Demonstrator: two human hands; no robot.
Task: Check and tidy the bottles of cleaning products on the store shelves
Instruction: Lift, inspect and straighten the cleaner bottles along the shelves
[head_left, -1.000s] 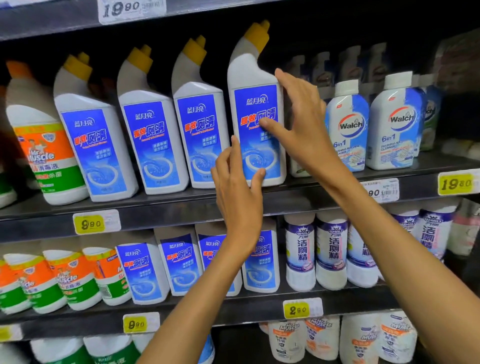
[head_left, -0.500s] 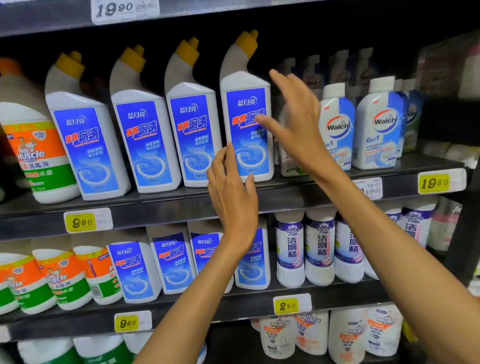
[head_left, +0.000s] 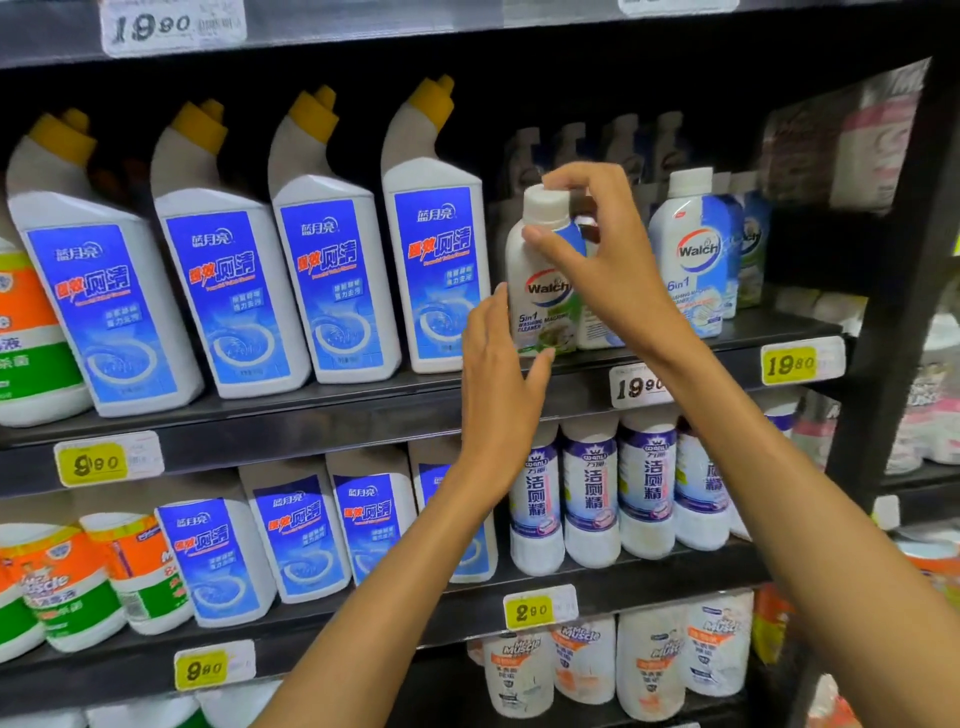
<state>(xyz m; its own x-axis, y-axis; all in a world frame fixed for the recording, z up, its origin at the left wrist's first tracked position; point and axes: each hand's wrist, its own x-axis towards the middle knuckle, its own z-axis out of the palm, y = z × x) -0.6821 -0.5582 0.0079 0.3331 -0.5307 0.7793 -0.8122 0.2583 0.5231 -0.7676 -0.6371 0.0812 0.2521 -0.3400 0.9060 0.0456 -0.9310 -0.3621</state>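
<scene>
- The right hand (head_left: 605, 270) is gripping a white plastic Walch washing-machine cleaner bottle with a green-and-blue label (head_left: 543, 291) by its neck, thumb and fingers curled just under the white screw cap (head_left: 545, 203).
- The left hand (head_left: 501, 374) is reaching up with straight, relaxed fingers, its fingertips (head_left: 500, 292) touching the bottle's left side near the base, steadying rather than grasping.
- The bottle is standing, or being held, at the near edge of the black metal middle shelf (head_left: 311, 415); whether its base is resting on the shelf cannot be told, because the left hand is hiding it.
- To its left, the row of four white angled-neck toilet cleaner bottles with yellow caps and blue labels (head_left: 439, 260) is standing evenly, faces forward.
- To its right, a second white-and-blue Walch bottle (head_left: 693, 260) is standing upright, with more bottles in the dark farther back.
- The step in hand appears to be checking and facing this one Walch bottle.
- The next move probably calls for turning the label square to the front and setting the bottle down beside its neighbour, flush with the shelf edge above the white price tag (head_left: 640, 385), without knocking the bottles behind.
</scene>
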